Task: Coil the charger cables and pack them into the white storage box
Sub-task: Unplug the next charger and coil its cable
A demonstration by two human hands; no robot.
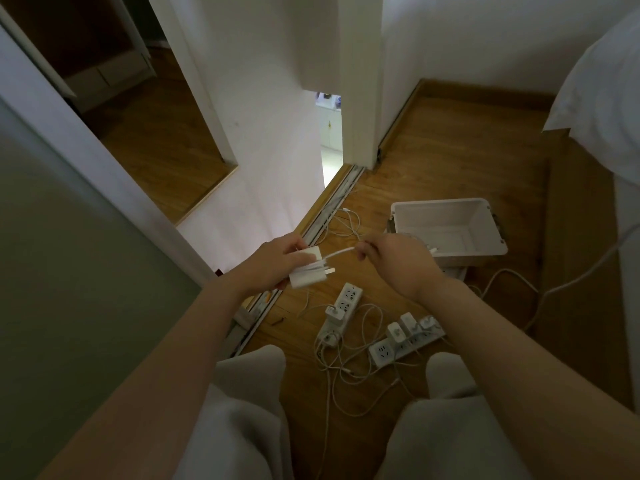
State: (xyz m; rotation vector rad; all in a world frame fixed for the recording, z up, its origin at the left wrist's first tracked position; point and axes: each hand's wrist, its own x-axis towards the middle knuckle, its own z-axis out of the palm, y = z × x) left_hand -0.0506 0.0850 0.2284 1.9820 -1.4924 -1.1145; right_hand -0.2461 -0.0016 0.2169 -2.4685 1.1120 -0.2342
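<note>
charger cable [341, 252] is mostly wound round its plug [309, 255], gripped in the left hand [273, 261]; right hand [398, 265] pinches the loose end. white storage box [446, 203] is nearly empty, more cables [346, 362] wait

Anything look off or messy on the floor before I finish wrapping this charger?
A loose white cable lies right by the sliding-door track, where it could snag. The tangled cables around the power strips are knotted together, with chargers plugged in. The white storage box looks intact.

White box [446, 251], white cables [349, 358]
</note>
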